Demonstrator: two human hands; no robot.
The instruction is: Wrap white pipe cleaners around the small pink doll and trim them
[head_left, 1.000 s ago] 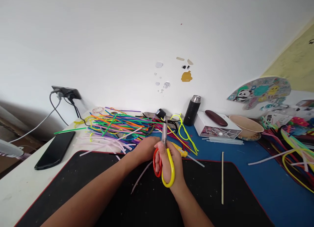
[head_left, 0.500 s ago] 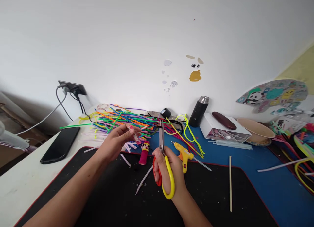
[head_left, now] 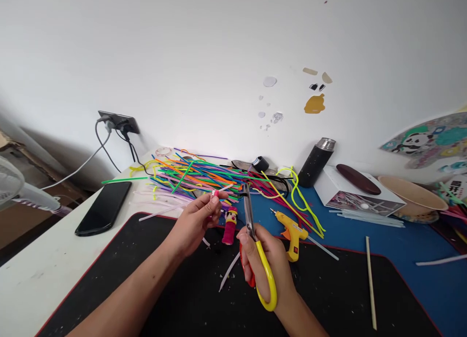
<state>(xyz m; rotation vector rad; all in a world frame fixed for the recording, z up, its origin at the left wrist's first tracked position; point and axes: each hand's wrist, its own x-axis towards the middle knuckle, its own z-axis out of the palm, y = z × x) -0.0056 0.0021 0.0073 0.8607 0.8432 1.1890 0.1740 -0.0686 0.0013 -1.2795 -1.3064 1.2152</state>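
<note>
My left hand (head_left: 197, 220) pinches a small pink-and-white piece (head_left: 215, 194) between thumb and fingers, and most of it is hidden. In my right hand (head_left: 277, 259) are scissors (head_left: 270, 283) with one yellow and one red handle, the blades pointing away from me. A dark scrap shows at the blade tips; whether they grip it I cannot tell. Between the hands, just beyond the black mat's edge area, stands a small magenta fuzzy figure (head_left: 228, 232) with a yellow-banded head. A pale strip (head_left: 229, 273) lies on the mat (head_left: 189, 298) left of the scissors.
Many coloured pipe cleaners (head_left: 197, 174) are heaped at the back. A yellow glue gun (head_left: 292, 232) lies right of my right hand. Behind it stand a black flask (head_left: 316, 163) and a white box (head_left: 328, 186). A phone (head_left: 104, 209) lies left, a thin stick (head_left: 371, 283) right.
The view has shifted, so everything sits farther right or lower. My left hand has turned the pink-and-white piece, which now shows mostly its end. The scissors stay in my right hand.
</note>
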